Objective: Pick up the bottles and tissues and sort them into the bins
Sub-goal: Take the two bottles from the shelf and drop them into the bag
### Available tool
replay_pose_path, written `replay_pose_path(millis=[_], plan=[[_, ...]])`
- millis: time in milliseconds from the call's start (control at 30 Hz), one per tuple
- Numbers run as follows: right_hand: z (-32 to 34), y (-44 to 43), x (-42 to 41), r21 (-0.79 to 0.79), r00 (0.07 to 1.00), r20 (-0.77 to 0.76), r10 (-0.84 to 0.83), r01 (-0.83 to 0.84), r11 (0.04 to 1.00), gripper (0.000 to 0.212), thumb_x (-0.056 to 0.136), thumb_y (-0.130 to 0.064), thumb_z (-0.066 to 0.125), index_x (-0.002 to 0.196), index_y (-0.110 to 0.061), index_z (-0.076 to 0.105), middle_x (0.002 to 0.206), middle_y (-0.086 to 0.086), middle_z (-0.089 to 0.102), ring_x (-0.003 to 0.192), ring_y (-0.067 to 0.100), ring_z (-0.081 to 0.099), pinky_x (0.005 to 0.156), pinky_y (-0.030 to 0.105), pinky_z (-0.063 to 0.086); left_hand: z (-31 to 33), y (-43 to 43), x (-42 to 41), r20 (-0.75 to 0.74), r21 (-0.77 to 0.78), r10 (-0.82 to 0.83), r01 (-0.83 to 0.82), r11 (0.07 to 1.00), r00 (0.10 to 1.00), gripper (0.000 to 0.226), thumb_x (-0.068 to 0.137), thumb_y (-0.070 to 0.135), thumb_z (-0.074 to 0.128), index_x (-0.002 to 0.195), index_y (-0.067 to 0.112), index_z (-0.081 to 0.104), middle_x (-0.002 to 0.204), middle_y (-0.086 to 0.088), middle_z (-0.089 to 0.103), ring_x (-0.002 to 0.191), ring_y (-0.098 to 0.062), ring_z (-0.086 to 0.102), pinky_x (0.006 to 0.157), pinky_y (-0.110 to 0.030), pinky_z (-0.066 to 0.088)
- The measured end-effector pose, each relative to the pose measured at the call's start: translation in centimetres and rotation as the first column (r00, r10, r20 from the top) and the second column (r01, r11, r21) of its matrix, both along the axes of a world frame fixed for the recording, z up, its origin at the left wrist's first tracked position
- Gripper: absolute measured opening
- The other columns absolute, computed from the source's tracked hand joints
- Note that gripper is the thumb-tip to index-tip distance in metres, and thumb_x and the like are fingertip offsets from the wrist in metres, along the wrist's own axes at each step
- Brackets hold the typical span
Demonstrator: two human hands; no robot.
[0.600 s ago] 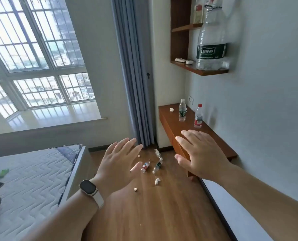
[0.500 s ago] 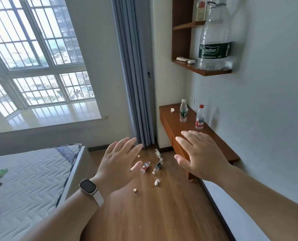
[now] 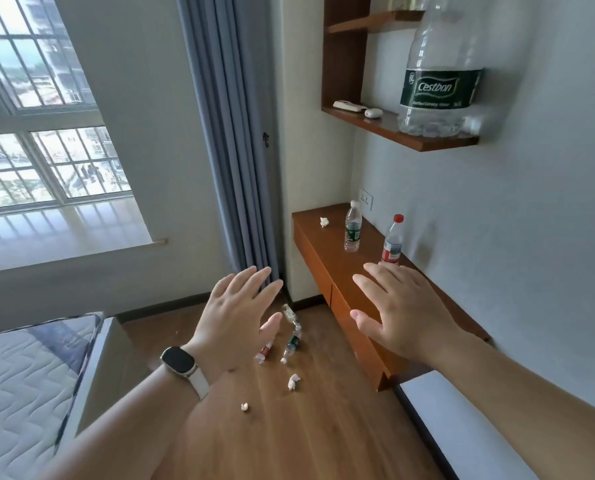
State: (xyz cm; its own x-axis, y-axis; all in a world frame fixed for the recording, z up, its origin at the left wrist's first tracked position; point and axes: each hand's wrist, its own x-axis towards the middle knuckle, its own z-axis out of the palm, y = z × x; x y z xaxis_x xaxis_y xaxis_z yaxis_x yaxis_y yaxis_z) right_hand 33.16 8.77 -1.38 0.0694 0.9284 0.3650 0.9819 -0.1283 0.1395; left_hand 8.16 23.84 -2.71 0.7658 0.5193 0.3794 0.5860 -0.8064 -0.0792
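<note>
The left hand [image 3: 233, 323] and right hand [image 3: 403, 313] hover with fingers [image 3: 244, 277] spread straight, holding nothing, probably because no item is chosen yet. Three fallen bottles [image 3: 292, 344] lie on the floor [image 3: 324, 427] below the left fingers, with tissue wads [image 3: 293, 381] nearer its wrist. Two upright bottles [image 3: 352, 230] stand on the desk [image 3: 327, 251] just beyond the right fingers.

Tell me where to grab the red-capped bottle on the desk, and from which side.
Wrap the right hand around the labelled middle of the red-capped bottle, coming from the room side. It stands upright on the desk with the wall close behind, so that side looks freest; the round body suits a side grasp.
</note>
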Motion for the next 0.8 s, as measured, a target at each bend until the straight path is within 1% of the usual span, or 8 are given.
replay_pose_path(millis=[133, 300, 467, 700, 800], plan=[[0.0, 5.6, 0.0, -0.02, 0.998, 0.019, -0.055, 0.055, 0.998, 0.054, 0.09, -0.057, 0.041, 0.126, -0.021, 0.059, 0.13, 0.005, 0.059, 0.121, 0.027, 0.053, 0.099, 0.045, 0.043, -1.1, 6.6, 0.8, 0.05, -0.001, -0.062, 0.062, 0.998, 0.997, 0.05, 0.088, 0.049, 0.046, 0.128, 0.024, 0.061, 0.138, -0.003, 0.057, 0.131, -0.025, 0.049, 0.106, -0.045, 0.038], [-1.0, 10.7, 0.3, -0.06, 0.988, 0.016, -0.154, 0.154, 0.986, 0.056, 0.092, -0.057, 0.038, 0.129, -0.021, 0.057, 0.132, 0.005, 0.057, 0.123, 0.026, 0.051, 0.101, 0.044, 0.041, -2.2, 14.3, 2.5, 0.023, -0.031, -0.114, 0.115, 0.993, 0.993, 0.051, 0.088, 0.05, 0.045, 0.129, 0.024, 0.06, 0.138, -0.003, 0.056, 0.131, -0.027, 0.049, 0.105, -0.047, 0.04], [-1.2, 14.0, 2.1, -0.099, 0.969, 0.017, -0.245, 0.245, 0.964, 0.056, 0.092, -0.058, 0.038, 0.129, -0.021, 0.057, 0.132, 0.005, 0.057, 0.123, 0.026, 0.052, 0.101, 0.044, 0.042, -2.7, 18.7, 5.5, 0.0, -0.043, -0.169, 0.168, 0.985, 0.986, 0.05, 0.089, 0.05, 0.05, 0.131, 0.025, 0.059, 0.141, -0.003, 0.054, 0.133, -0.026, 0.047, 0.107, -0.046, 0.038], [-2.8, 18.5, 7.4, -0.126, 0.956, -0.033, -0.291, 0.285, 0.95, 0.057, 0.092, -0.058, 0.035, 0.133, -0.022, 0.052, 0.138, 0.005, 0.052, 0.128, 0.026, 0.046, 0.103, 0.045, 0.039, -3.6, 23.6, 12.2, -0.034, -0.073, -0.236, 0.233, 0.97, 0.971, 0.049, 0.089, 0.05, 0.048, 0.132, 0.027, 0.056, 0.141, -0.002, 0.053, 0.134, -0.025, 0.046, 0.108, -0.046, 0.037], [-4.2, 20.4, 10.7, -0.134, 0.953, -0.06, -0.298, 0.289, 0.948, 0.057, 0.093, -0.058, 0.034, 0.134, -0.021, 0.051, 0.139, 0.004, 0.051, 0.129, 0.025, 0.045, 0.104, 0.045, 0.039, -4.0, 25.5, 15.5, -0.034, -0.085, -0.237, 0.233, 0.969, 0.971, 0.05, 0.089, 0.05, 0.047, 0.133, 0.026, 0.056, 0.141, -0.001, 0.053, 0.133, -0.026, 0.046, 0.107, -0.047, 0.038]])
